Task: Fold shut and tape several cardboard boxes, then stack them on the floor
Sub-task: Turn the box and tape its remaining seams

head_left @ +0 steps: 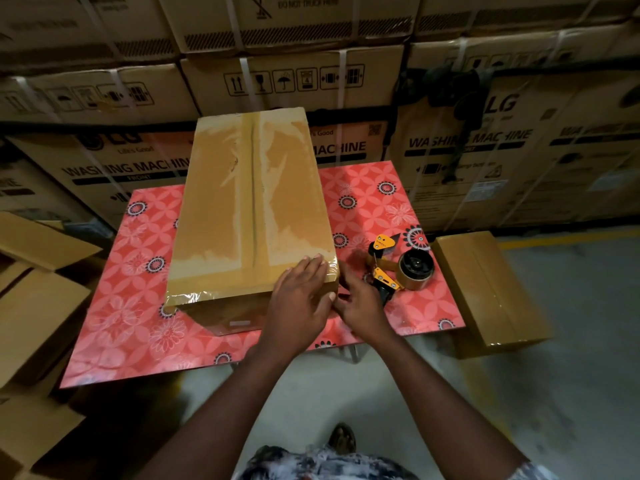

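Cardboard cartons (277,77) wall in the pink-flowered worktop (121,323), where the box (249,202) stands at its middle, seam taped. A sealed box (485,292) lies on the floor off the right edge. The tape dispenser (398,268) rests within reach. The left hand (301,292) presses flat on the box's near right corner, likely smoothing tape; the right hand (360,306), fingers loosely bent and holding nothing, touches its side.

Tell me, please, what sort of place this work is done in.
Most likely a warehouse or appliance storeroom. Strapped washing machine cartons are stacked along the back, the floor is bare concrete with a yellow line, and a taped cardboard box sits on a table beside a tape dispenser.
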The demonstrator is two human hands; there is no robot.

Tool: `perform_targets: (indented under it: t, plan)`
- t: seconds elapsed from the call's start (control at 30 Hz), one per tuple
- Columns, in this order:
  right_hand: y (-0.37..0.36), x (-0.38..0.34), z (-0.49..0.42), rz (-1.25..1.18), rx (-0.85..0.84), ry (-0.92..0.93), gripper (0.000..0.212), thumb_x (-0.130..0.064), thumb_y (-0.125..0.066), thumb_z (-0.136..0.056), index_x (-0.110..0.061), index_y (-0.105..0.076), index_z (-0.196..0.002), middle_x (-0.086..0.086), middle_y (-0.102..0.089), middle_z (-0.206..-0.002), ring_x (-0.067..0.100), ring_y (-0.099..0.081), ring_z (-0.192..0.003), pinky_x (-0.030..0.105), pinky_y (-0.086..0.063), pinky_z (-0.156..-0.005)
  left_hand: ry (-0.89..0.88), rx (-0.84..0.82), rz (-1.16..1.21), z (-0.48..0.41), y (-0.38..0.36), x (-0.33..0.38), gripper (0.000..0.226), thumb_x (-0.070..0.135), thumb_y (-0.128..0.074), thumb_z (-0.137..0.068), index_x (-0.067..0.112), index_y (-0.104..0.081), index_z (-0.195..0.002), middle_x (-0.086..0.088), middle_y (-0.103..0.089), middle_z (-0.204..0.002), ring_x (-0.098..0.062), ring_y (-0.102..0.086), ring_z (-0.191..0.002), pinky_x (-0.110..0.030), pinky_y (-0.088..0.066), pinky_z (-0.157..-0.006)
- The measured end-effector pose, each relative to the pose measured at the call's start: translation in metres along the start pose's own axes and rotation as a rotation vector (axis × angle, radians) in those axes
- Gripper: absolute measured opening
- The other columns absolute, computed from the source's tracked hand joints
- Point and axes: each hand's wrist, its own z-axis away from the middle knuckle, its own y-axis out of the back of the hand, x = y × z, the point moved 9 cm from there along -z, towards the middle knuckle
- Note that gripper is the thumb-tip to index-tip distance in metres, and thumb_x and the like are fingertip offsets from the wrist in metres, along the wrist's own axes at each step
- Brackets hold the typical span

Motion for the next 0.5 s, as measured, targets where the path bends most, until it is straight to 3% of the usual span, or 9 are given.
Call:
perform_targets:
  t: [0.07,0.1,0.23,0.33,0.5]
  plan:
    - [0.015,-0.012,0.000,-0.101,-0.007,-0.017,0.074,-0.006,-0.074,-0.091,-0.025,-0.036,-0.152,-0.016,-0.050,-0.147,-0.009,-0.050,-0.130,0.016,-0.048,-0.099,0.012,-0.007,0.038,-0.003,0.007,0.000,0.053,0.043,-0.046,-0.099,0.022,-0.051,-0.148,0.007,-0.042,-0.157,-0.011,-0.031,-0.149,-0.035,-0.022,-0.121]
    - [0.023,-0.021,-0.001,-0.131,-0.006,0.002,0.067,-0.009,-0.070,-0.094,-0.024,-0.038,-0.151,-0.020,-0.048,-0.146,-0.010,-0.046,-0.132,0.015,-0.046,-0.101,0.021,0.009,0.060,-0.006,0.014,-0.002,0.048,0.041,-0.046,-0.101,0.023,-0.057,-0.144,0.006,-0.048,-0.152,-0.012,-0.038,-0.145,-0.036,-0.028,-0.120]
    - [0.032,-0.057,-0.009,-0.023,-0.023,0.146,0.038,-0.021,-0.053,-0.105,-0.012,-0.056,-0.142,-0.008,-0.046,-0.151,-0.007,-0.040,-0.139,0.017,-0.035,-0.114,-0.015,0.105,0.002,-0.021,0.036,-0.001,0.037,0.039,-0.048,-0.100,0.024,-0.073,-0.123,0.005,-0.072,-0.124,-0.017,-0.064,-0.114,-0.042,-0.052,-0.096]
    - [0.020,-0.062,-0.018,0.141,-0.059,0.238,0.034,-0.019,-0.059,-0.103,-0.009,-0.063,-0.135,-0.004,-0.049,-0.148,-0.009,-0.042,-0.137,0.018,-0.035,-0.114,-0.105,0.139,-0.080,-0.024,0.034,-0.002,0.030,0.037,-0.056,-0.098,0.023,-0.076,-0.116,0.006,-0.074,-0.116,-0.018,-0.065,-0.103,-0.040,-0.053,-0.085]
    - [0.018,-0.063,-0.017,0.350,-0.047,0.452,0.040,-0.012,-0.063,-0.099,-0.007,-0.060,-0.139,0.003,-0.051,-0.149,0.002,-0.044,-0.140,0.024,-0.036,-0.117,-0.163,0.213,-0.140,-0.016,0.025,-0.012,0.034,0.030,-0.052,-0.095,0.023,-0.075,-0.119,0.005,-0.072,-0.119,-0.019,-0.062,-0.106,-0.033,-0.043,-0.083]
